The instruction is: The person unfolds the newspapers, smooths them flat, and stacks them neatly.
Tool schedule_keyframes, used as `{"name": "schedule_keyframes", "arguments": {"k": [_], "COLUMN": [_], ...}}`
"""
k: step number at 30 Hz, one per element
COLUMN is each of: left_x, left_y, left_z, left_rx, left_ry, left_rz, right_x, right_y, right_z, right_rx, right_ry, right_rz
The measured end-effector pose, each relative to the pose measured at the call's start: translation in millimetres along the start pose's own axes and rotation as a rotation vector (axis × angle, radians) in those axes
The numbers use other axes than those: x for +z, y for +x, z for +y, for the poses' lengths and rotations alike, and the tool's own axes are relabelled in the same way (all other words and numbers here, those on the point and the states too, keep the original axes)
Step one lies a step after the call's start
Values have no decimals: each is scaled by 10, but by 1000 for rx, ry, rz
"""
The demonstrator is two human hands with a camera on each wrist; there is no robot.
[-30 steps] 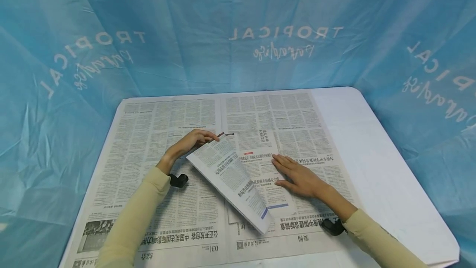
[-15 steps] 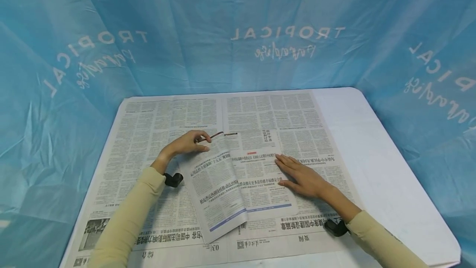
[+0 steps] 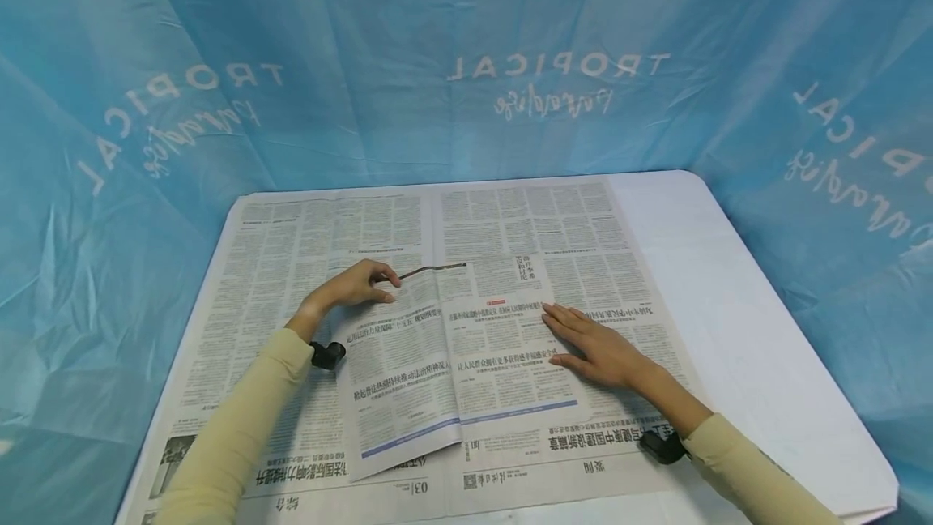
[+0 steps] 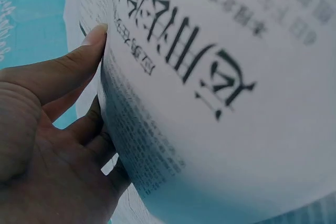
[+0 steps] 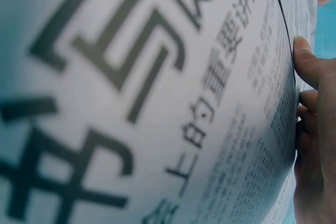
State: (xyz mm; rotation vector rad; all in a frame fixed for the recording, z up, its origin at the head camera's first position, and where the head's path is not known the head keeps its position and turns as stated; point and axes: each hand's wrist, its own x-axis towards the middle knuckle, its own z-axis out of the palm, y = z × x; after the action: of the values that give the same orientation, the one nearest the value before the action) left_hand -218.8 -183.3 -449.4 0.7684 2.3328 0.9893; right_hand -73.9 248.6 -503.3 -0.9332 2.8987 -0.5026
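A smaller folded newspaper point(image 3: 503, 383) lies spread on a large open newspaper point(image 3: 291, 241). My left hand point(image 3: 353, 283) pinches the upper left edge of its left leaf point(image 3: 401, 371), thumb over the print and fingers behind the sheet. In the left wrist view that leaf point(image 4: 220, 145) bows up close to the camera, beside my left hand point(image 4: 58, 114). My right hand point(image 3: 594, 347) rests with straight fingers on the right edge of the smaller paper. Large characters fill the right wrist view's newspaper point(image 5: 184, 129), with my right hand point(image 5: 317, 124) along its edge.
Both papers are on a white table point(image 3: 736, 298), whose bare strip runs along the right side. A blue curtain point(image 3: 466, 136) with white lettering hangs behind and to the sides. Black wrist devices point(image 3: 328, 356) sit by both wrists.
My left hand has swung the leaf leftward and down, so the smaller newspaper now lies spread as two halves. My right hand has stayed nearly still on the right edge.
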Motion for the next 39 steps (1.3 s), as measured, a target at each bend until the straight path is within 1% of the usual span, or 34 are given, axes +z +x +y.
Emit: {"name": "schedule_keyframes", "arguments": {"k": [7,13,15,22,25,27,30,33,36,39], "left_x": [-41,-42,-33,26,69,96,133,167,201,227], "left_y": [-5,11,12,11,3,-12,-36,-63,-95,-135], "left_z": [-43,-98,-112,-120,-107,-99,-97,-126,-167,-180], "left_rx": [-15,-18,-21,3,-9,-20,-32,-53,-66,-44], "left_ry": [47,80,86,116,131,170,260,352,404,452], "left_rz": [5,16,29,89,120,150,212,274,316,353], "right_x": [-16,0,4,4,18,31,47,50,43,29], "right_y": [-10,-32,-43,-90,-106,-110,-110,-110,-112,-112], "right_z": [16,28,32,33,34,36,39,39,38,37], "right_rx": [17,17,14,15,9,2,-7,-8,-7,-6], "right_ry": [15,-9,-20,-31,-47,-56,-57,-53,-50,-46], "right_rz": [-16,-25,-19,5,11,18,26,31,27,23]}}
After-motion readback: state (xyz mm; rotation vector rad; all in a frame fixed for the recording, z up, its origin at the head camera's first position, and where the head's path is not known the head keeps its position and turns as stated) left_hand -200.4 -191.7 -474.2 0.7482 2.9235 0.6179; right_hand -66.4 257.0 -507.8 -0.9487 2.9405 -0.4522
